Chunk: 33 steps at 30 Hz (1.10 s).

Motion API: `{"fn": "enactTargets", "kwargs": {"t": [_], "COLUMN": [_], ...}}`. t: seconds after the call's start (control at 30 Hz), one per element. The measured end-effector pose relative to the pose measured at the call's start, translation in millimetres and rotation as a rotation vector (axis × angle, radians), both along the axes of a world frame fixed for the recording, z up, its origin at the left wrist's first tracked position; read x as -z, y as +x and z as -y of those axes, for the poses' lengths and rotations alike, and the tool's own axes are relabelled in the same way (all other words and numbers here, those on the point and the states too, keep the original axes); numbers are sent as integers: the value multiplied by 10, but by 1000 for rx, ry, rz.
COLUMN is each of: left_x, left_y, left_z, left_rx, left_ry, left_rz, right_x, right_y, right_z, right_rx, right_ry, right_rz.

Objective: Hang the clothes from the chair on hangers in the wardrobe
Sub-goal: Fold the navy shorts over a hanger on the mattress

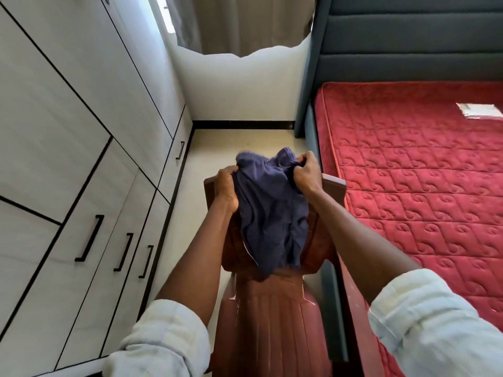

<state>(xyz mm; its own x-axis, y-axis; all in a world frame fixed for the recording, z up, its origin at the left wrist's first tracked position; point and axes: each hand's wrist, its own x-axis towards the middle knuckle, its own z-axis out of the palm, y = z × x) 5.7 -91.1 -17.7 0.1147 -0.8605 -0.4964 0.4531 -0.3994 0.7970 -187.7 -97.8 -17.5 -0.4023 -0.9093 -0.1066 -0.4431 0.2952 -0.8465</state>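
Along the left side stands the wardrobe (68,148), a run of pale wood-grain doors with thin black seams and black bar handles (89,238); every door in view is closed. Past its far end, a beige curtain (231,23) hangs above a white wall, and the cream floor (239,142) runs between the wardrobe and the bed.

In the middle, a reddish-brown plastic chair (269,317) sits just beside the bed frame, its back toward the far wall. Above its seat a dark blue garment (269,213) is held up, bunched and creased, its lower folds hanging down to the seat.

The left hand (226,189) grips the garment's upper left edge, fingers curled tight into the cloth. The right hand (307,172) clutches the upper right edge in a closed fist, with fabric gathered between thumb and fingers. Both forearms reach forward from rolled-up pale sleeves (163,344).

To the right lies the bed, with a red quilted mattress (408,186) and a padded grey-blue headboard (408,36) rising behind it. A small white label (479,110) lies on the mattress near the right edge.
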Motion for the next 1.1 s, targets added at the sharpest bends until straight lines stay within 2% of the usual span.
{"fn": "enactTargets", "kwargs": {"t": [0.1,0.2,0.27,0.33,0.43,0.53,0.6,0.67,0.73,0.8,0.83,0.93,0.97,1.1], "left_x": [-36,-119,-191,-280,-427,-548,-610,-622,-645,-725,-788,-981,-1053,-1293], "left_y": [55,73,48,0,-115,-275,-371,-418,-412,-386,-382,-388,-380,-261], "left_z": [-158,-357,-553,-804,-1186,-1667,-2044,-2414,-2746,-3083,-3232,-3676,-3843,-4341], "left_rx": [254,498,539,464,399,345,305,304,306,268,245,271,300,362], "left_ry": [118,178,188,110,-48,-189,-287,-352,-391,-405,-411,-435,-437,-457], "left_rz": [240,361,438,486,465,625,693,690,642,563,518,412,372,192], "right_x": [-42,-58,-86,-81,-83,-109,-108,-130,-85,-86,-112,-237,-263,-147], "right_y": [6,-62,-154,-246,-322,-343,-385,-449,-494,-517,-499,-351,-285,-112], "right_z": [-264,-600,-890,-1205,-1705,-2242,-2648,-3087,-3401,-3670,-3783,-4159,-4312,-4730], "right_rx": [82,52,-61,-184,-334,-500,-631,-690,-514,-250,-213,-368,-375,-163], "right_ry": [-76,-53,-7,34,104,167,272,412,365,201,174,275,297,367], "right_rz": [314,596,635,547,398,244,248,332,323,153,115,234,199,-280]}}
